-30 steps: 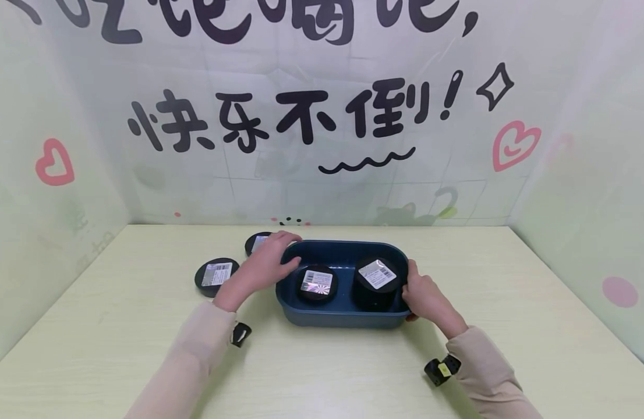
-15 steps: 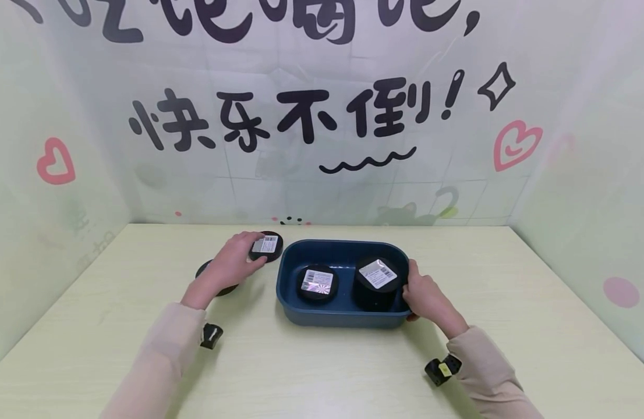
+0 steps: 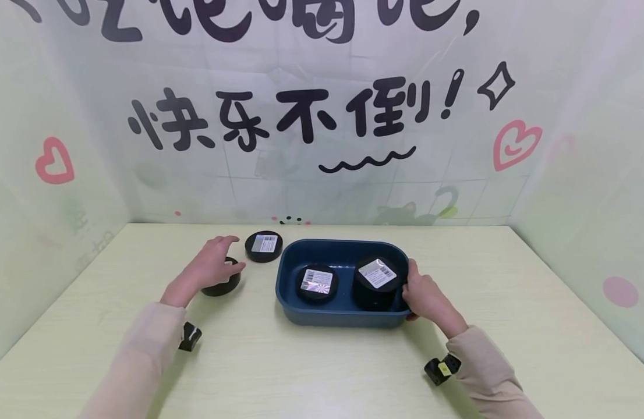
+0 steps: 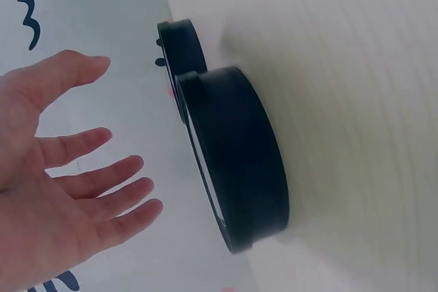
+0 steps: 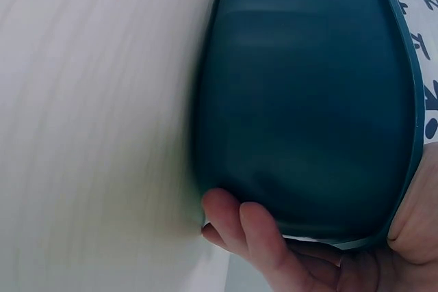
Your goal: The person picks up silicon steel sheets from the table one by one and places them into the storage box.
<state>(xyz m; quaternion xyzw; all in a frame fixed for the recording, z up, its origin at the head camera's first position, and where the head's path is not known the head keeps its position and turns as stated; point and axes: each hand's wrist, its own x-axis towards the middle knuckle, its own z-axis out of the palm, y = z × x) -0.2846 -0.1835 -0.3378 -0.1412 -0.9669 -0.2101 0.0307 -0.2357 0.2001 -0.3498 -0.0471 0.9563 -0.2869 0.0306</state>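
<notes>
My left hand (image 3: 204, 269) hovers over a low black round container (image 3: 226, 285), fingers spread and holding nothing. In the left wrist view, a gap separates those fingertips from the container's labelled top. A second black round container (image 3: 264, 245) with a white label lies just behind, left of a blue plastic bin (image 3: 343, 319). The bin's right end is gripped by my right hand (image 3: 428, 295); in the right wrist view its fingers (image 5: 263, 234) bend against the bin's outer wall. Inside sit a low black container (image 3: 317, 283) at left and a taller black one, perhaps a stack (image 3: 377, 276), at right.
A pale wood-grain table (image 3: 322, 372) carries everything. Behind it stands a printed backdrop (image 3: 280, 192) with black lettering, and side panels close off left and right. Both wrists wear small black cameras.
My left hand has moved from the bin's left rim, past the rear container, leftward to above the nearer one. The right hand and the bin have stayed in place.
</notes>
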